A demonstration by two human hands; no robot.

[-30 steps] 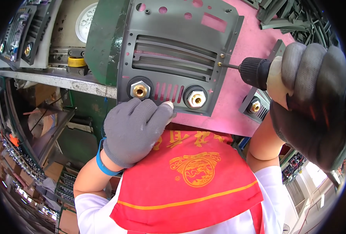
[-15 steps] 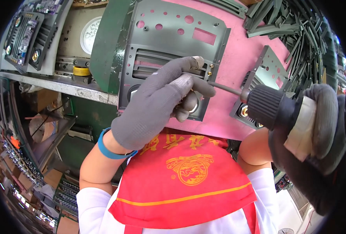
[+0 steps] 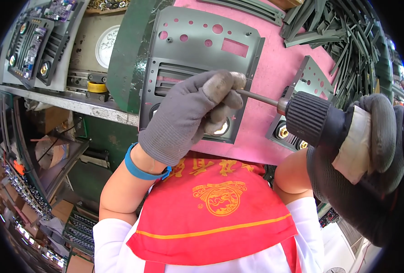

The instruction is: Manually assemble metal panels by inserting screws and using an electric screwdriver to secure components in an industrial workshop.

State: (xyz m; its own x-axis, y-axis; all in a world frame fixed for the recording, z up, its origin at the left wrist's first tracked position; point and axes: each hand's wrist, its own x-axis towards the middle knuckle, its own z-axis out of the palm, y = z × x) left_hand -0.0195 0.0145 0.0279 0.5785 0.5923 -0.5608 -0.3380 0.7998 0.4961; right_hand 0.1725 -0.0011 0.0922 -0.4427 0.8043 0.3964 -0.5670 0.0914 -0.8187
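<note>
My right hand [image 3: 379, 141], in a dark glove, grips a black electric screwdriver [image 3: 313, 118] with pale tape around its body. Its long bit [image 3: 262, 97] points left. At the bit's end my left hand [image 3: 190, 107], in a grey glove, has thumb and index finger pinched together. The fingertips hide the bit's tip and anything small between them. Beneath the left hand lies a dark grey metal panel [image 3: 193, 54] with round holes, a rectangular cutout and slots. The hand covers part of its slots and right edge. A brass-coloured fitting shows in the panel's lower corner.
A second, similar panel [image 3: 302, 86] with brass fittings lies right on the pink work surface [image 3: 261, 132]. Dark metal strips [image 3: 343, 50] are heaped at far right. To the left are a green board [image 3: 124, 63], a white round dish [image 3: 105, 45] and panels with circuit boards [image 3: 31, 50].
My left fingertips have closed together at the bit's end, where the index finger was stretched over the panel before. The screwdriver and right hand have shifted only slightly.
</note>
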